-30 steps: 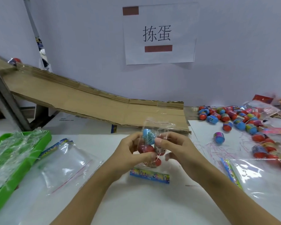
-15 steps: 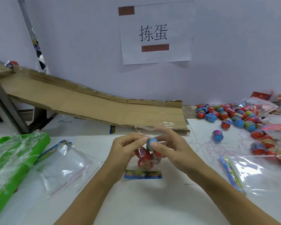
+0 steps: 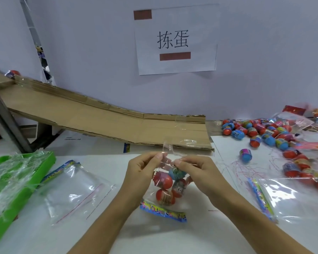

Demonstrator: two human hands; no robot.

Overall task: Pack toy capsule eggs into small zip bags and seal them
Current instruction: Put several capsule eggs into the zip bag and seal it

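A small clear zip bag with a colourful printed strip at its bottom hangs over the white table at centre. Inside it sit several capsule eggs, red ones and a blue one. My left hand pinches the bag's top edge on the left. My right hand pinches the same edge on the right, fingertips close together. A pile of loose capsule eggs lies at the right, and one blue egg stands apart from it.
An empty zip bag lies at my left beside a green basket with plastic in it. More empty bags lie at the right. A cardboard ramp slopes down from the back left to the wall.
The blue egg has dropped from my right fingertips into the bag. Both hands have moved up to the bag's top edge and now pinch it.
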